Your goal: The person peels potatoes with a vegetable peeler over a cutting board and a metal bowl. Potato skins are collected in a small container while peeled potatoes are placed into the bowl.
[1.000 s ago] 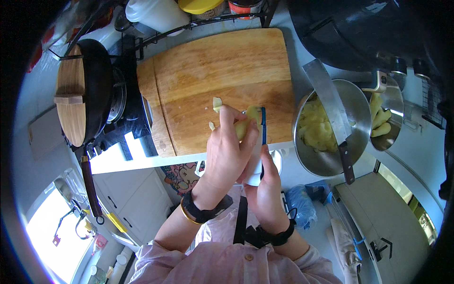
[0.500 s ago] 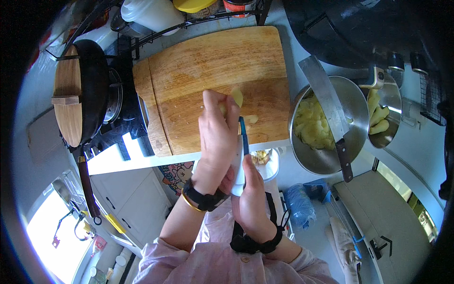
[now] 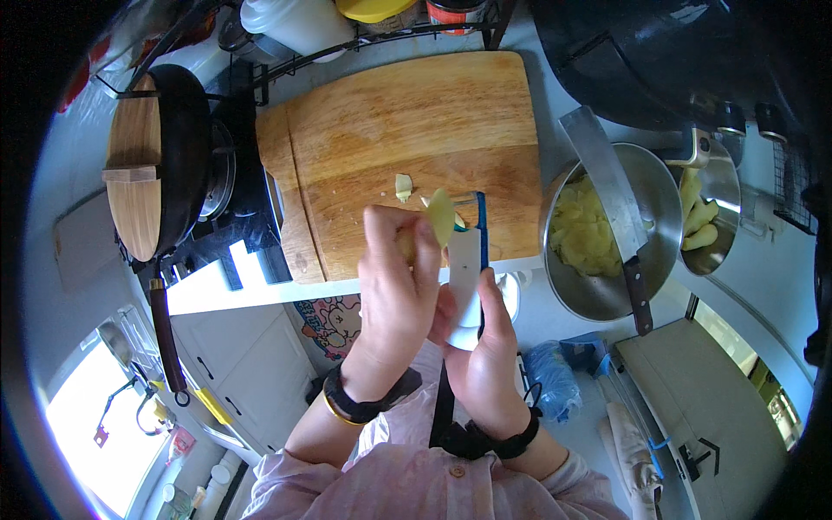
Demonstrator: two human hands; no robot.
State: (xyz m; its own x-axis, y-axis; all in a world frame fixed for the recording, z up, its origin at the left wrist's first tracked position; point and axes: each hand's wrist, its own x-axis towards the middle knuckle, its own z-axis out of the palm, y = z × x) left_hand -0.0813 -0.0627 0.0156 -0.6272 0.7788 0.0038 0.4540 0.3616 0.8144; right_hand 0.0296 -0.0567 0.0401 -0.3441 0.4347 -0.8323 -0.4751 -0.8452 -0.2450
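My left hand (image 3: 394, 282) is closed around a pale yellow piece of peeled root (image 3: 440, 217), which looks like ginger. Its cut face shows beyond my fingers, beside the top end of a white and blue handheld slicer (image 3: 465, 270). My right hand (image 3: 478, 368) grips the slicer's lower end from the right, thumb along its blue edge. Both hands are above the near edge of a wooden cutting board (image 3: 433, 113). On the board lies a small pale yellow piece (image 3: 403, 187); another is partly hidden behind the slicer.
To the right, a cleaver (image 3: 604, 186) rests across a steel pot (image 3: 663, 290) of yellow slices (image 3: 579, 230). Beyond it, a smaller pan (image 3: 724, 251) holds several peeled root pieces (image 3: 698, 236). A lidded wok (image 3: 186, 165) stands left. A white bowl (image 3: 512, 299) is partly hidden behind my right hand.
The slicer has moved forward and right, showing more of its white face. My left hand has come nearer to me, uncovering a small piece on the board. The view has shifted slightly.
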